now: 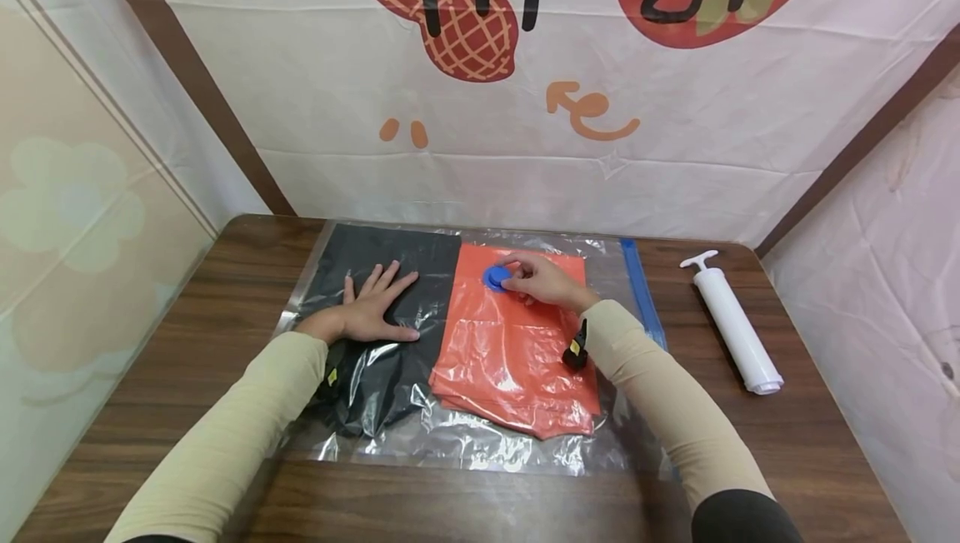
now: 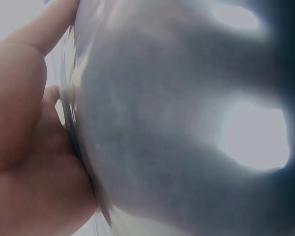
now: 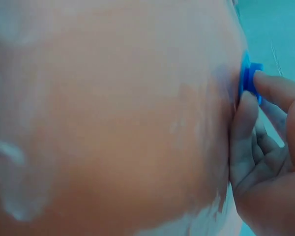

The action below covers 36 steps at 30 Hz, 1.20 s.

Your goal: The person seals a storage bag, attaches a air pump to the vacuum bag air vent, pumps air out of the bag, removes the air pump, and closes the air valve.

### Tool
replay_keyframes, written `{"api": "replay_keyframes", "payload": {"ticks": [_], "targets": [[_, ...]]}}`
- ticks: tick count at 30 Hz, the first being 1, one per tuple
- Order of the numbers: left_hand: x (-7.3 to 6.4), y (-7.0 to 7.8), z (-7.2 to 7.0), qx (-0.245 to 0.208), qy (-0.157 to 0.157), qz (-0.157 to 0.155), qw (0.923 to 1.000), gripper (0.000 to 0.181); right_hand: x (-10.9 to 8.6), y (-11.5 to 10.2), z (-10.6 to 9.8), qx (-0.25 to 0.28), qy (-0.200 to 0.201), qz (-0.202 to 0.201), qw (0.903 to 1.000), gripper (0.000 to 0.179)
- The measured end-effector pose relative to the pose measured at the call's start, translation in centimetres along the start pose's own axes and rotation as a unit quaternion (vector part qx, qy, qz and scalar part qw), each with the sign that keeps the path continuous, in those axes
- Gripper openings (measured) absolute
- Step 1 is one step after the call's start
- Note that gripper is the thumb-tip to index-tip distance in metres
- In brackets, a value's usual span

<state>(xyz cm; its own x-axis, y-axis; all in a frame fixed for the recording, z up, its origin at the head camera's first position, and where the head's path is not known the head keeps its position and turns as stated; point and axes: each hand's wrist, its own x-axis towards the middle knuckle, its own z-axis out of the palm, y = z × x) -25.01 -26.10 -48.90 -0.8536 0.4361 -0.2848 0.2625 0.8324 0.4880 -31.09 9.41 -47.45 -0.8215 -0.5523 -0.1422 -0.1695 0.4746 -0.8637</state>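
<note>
A clear vacuum storage bag [image 1: 525, 455] lies flat on the table, with a folded black garment [image 1: 431, 268] in its left half and folded orange-red clothing [image 1: 495, 351] in its right half. My left hand [image 1: 367, 316] rests on the bag over the black garment, fingers spread and straight. With thumb and fingers, my right hand [image 1: 546, 281] pinches the round blue valve cap [image 1: 496, 278] above the orange-red clothing. In the right wrist view the valve cap [image 3: 254, 81] sits at the bag's surface between thumb and fingers. Glare and dark film fill most of the left wrist view.
To the right of the bag lies a white hand pump [image 1: 738, 331] with a T-shaped handle. A blue zip strip [image 1: 639, 285] runs along the bag's right edge. Printed cloth walls [image 1: 480, 185] stand behind and beside the brown wooden table [image 1: 187, 335].
</note>
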Motion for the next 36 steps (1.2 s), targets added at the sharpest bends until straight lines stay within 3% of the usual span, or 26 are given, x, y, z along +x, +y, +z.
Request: {"api": "replay_keyframes", "payload": {"ticks": [7, 16, 24, 31, 36], "targets": [[0.1, -0.2, 0.1, -0.001, 0.004, 0.003, 1.0, 0.117, 0.4, 0.1, 0.7, -0.009, 0.035, 0.008, 0.9993, 0.039], [-0.6, 0.8, -0.4, -0.011, 0.003, 0.01, 0.9999, 0.114, 0.4, 1.1, 0.1, 0.0, 0.002, -0.027, 0.9996, 0.048], [-0.8, 1.3, -0.7, -0.011, 0.007, 0.012, 0.9999, 0.114, 0.3, 0.9, 0.1, -0.028, 0.016, -0.023, 0.9992, 0.039], [-0.4, 0.6, 0.1, -0.007, 0.001, 0.009, 0.9999, 0.116, 0.3, 1.1, 0.1, -0.011, 0.008, -0.027, 0.9995, 0.047], [0.0, 0.2, 0.1, 0.004, 0.007, 0.004, 1.0, 0.116, 0.5, 1.3, -0.1, 0.009, 0.011, -0.038, 0.9992, 0.041]]}}
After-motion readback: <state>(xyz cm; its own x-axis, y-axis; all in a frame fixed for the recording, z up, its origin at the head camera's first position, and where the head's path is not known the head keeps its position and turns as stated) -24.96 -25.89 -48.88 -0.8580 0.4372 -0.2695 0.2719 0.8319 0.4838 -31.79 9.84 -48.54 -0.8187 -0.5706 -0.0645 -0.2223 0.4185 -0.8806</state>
